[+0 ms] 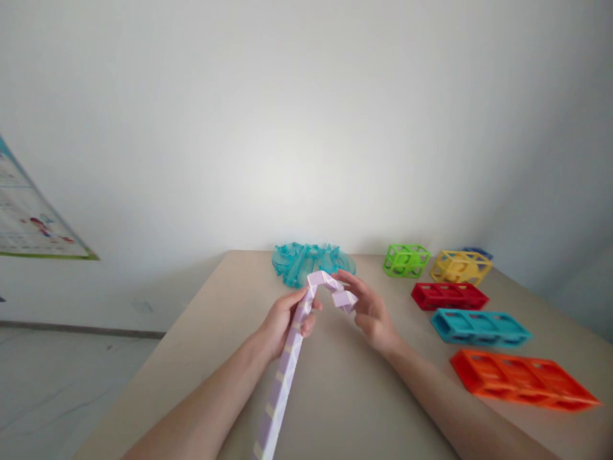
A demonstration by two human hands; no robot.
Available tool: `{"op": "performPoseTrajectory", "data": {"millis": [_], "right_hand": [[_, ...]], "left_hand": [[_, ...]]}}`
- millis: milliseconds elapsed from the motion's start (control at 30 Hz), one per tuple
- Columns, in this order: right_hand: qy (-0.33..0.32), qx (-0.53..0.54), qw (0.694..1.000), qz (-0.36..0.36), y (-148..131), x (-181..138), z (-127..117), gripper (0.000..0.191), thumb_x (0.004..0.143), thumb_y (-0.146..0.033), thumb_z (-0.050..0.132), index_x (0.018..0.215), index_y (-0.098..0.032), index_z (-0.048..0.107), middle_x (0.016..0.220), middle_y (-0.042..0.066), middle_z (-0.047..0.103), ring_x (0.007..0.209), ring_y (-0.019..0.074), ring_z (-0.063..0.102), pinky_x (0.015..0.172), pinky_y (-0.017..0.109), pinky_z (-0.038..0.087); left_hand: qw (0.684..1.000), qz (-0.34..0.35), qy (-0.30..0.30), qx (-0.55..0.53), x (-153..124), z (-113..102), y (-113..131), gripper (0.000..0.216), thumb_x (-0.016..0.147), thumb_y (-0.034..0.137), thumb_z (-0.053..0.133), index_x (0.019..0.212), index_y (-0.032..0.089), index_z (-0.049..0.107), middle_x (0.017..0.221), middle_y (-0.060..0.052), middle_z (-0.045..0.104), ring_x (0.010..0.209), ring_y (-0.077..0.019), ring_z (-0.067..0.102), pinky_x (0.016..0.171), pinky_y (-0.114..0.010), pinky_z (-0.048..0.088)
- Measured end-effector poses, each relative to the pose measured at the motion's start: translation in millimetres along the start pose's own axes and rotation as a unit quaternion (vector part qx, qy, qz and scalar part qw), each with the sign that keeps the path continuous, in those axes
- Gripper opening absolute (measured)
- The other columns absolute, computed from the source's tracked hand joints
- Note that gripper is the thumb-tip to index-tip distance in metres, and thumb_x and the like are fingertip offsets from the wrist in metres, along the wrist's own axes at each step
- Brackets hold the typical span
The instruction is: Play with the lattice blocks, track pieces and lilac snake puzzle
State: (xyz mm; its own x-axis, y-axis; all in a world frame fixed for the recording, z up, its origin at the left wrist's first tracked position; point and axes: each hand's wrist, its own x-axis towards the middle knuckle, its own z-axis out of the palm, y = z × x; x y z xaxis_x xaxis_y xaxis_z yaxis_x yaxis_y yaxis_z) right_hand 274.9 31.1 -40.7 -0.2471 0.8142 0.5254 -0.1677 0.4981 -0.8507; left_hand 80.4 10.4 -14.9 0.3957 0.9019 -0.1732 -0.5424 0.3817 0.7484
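Note:
A long lilac-and-white segmented twist toy (287, 364) runs from the bottom edge up to the middle of the view, where its top end bends over to the right like a hook. My left hand (282, 322) is wrapped round the straight part just below the bend. My right hand (366, 306) pinches the bent-over end segment between thumb and fingers. Both hands are held above the beige table (335, 383).
A clear turquoise plastic piece (311, 260) lies at the table's far edge. At the right stand open frame blocks: green (406, 260), yellow (460, 266), red (449, 296), blue (479, 326), orange (522, 378). A poster (29, 217) hangs on the left wall.

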Motion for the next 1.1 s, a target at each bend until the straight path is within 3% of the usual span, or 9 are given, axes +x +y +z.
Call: {"op": "performPoseTrajectory", "data": {"millis": [133, 300, 467, 633, 733, 833, 1000, 1100], "right_hand": [[0.001, -0.066, 0.997, 0.03, -3.4, 1.4, -2.9, 0.05, 0.079, -0.034, 0.061, 0.127, -0.024, 0.055, 0.128, 0.009, 0.059, 0.111, 0.027, 0.056, 0.089, 0.041, 0.046], [-0.031, -0.191, 0.978, 0.077, -15.4, -2.2, 6.8, 0.033, 0.087, -0.043, 0.058, 0.107, -0.018, 0.064, 0.097, 0.007, 0.068, 0.087, 0.0209, 0.061, 0.08, 0.034, 0.048], [-0.119, -0.093, 0.982, 0.109, -30.2, -1.2, -0.1, 0.043, 0.087, -0.054, 0.054, 0.105, -0.015, 0.062, 0.079, 0.004, 0.063, 0.069, 0.0166, 0.058, 0.061, 0.026, 0.046], [-0.183, 0.002, 0.974, 0.136, -29.5, -0.9, -4.9, 0.053, 0.078, -0.063, 0.061, 0.1, -0.015, 0.066, 0.093, 0.007, 0.063, 0.076, 0.0161, 0.057, 0.064, 0.024, 0.044], [-0.147, 0.013, 0.974, 0.173, -21.2, -1.6, -0.9, 0.054, 0.076, -0.061, 0.064, 0.105, -0.015, 0.065, 0.079, 0.003, 0.063, 0.063, 0.0122, 0.053, 0.055, 0.021, 0.04], [-0.116, -0.049, 0.977, 0.174, -18.5, -0.3, 3.4, 0.048, 0.082, -0.056, 0.06, 0.103, -0.013, 0.064, 0.072, 0.001, 0.061, 0.058, 0.0115, 0.051, 0.052, 0.021, 0.039], [-0.164, -0.222, 0.95, 0.148, -25.9, 2.5, 0.1, 0.043, 0.088, -0.052, 0.052, 0.074, -0.014, 0.065, 0.058, -0.002, 0.054, 0.054, 0.0106, 0.045, 0.049, 0.02, 0.033], [-0.187, -0.211, 0.94, 0.193, -24.5, -0.1, -2.2, 0.044, 0.087, -0.052, 0.053, 0.068, -0.014, 0.064, 0.054, -0.003, 0.049, 0.049, 0.0088, 0.041, 0.045, 0.019, 0.029]], "left_hand": [[0.993, 0.044, -0.015, 0.112, -3.4, 5.9, -5.0, 0.025, 0.078, 0.036, 0.064, 0.08, 0.012, 0.057, 0.069, -0.003, 0.064, 0.038, -0.0099, 0.055, 0.035, -0.02, 0.04], [0.987, -0.021, -0.084, 0.133, -4.5, 4.3, -13.7, 0.026, 0.082, 0.04, 0.061, 0.081, 0.015, 0.055, 0.067, -0.001, 0.059, 0.037, -0.0093, 0.051, 0.033, -0.02, 0.039], [0.968, -0.118, -0.216, 0.047, -8.9, -3.7, -7.6, 0.024, 0.086, 0.035, 0.056, 0.096, 0.014, 0.057, 0.063, 0.003, 0.051, 0.034, -0.0064, 0.044, 0.032, -0.019, 0.039], [0.928, -0.194, -0.317, -0.032, -14.1, -3.4, -11.0, 0.025, 0.087, 0.033, 0.054, 0.095, 0.01, 0.058, 0.061, -0.002, 0.057, 0.039, -0.0127, 0.053, 0.038, -0.027, 0.049], [0.938, -0.19, -0.29, -0.015, -11.4, -2.9, -15.6, 0.028, 0.087, 0.037, 0.053, 0.093, 0.01, 0.058, 0.065, -0.006, 0.062, 0.048, -0.0179, 0.062, 0.05, -0.034, 0.055], [0.968, -0.134, -0.207, 0.046, -5.1, -2.8, -18.4, 0.036, 0.088, 0.046, 0.048, 0.092, 0.011, 0.058, 0.064, -0.006, 0.063, 0.046, -0.0166, 0.061, 0.049, -0.033, 0.055], [0.969, -0.104, -0.114, 0.191, -1.8, -0.8, -18.2, 0.035, 0.087, 0.048, 0.047, 0.08, 0.014, 0.055, 0.053, 0.001, 0.056, 0.03, -0.0114, 0.048, 0.032, -0.026, 0.047], [0.957, -0.118, -0.105, 0.244, -3.4, 0.7, -18.3, 0.037, 0.086, 0.051, 0.049, 0.076, 0.015, 0.054, 0.054, 0.003, 0.053, 0.029, -0.009, 0.046, 0.031, -0.023, 0.044]]}}
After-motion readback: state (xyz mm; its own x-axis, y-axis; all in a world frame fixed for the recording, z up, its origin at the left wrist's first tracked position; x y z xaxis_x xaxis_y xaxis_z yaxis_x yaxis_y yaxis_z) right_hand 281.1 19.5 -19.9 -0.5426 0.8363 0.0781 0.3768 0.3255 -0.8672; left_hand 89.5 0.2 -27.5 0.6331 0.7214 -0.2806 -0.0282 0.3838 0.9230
